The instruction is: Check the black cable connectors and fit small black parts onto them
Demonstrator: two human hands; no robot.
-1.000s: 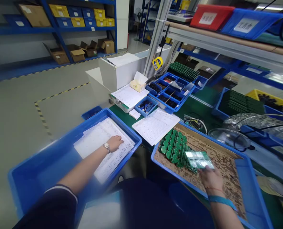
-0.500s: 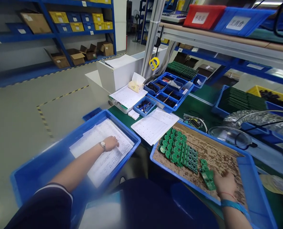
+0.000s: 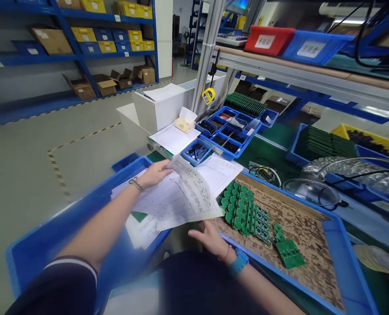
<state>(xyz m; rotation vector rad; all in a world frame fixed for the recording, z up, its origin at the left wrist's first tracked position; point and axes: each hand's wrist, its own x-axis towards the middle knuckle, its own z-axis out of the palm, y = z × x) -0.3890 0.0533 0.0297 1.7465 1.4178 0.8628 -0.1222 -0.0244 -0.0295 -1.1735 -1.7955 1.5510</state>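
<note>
My left hand is closed on the edge of a printed sheet of paper, lifted and curling above the left blue bin. More papers lie in that bin. My right hand is just below the lifted sheet's right corner, thumb and fingers apart, with nothing in it. Beside it, a blue tray with a brown, worn bottom holds rows of green circuit boards. One separate green board piece rests on the tray bottom to the right.
Another printed sheet lies behind the tray. Past it are a small blue tool box, a divided blue parts tray and a tissue box. A round magnifier stands on the right. A tape measure hangs from the frame.
My left hand has lifted a sheet from the papers in the left bin. My right hand has let go of the separate board piece and moved left, towards the sheet.
</note>
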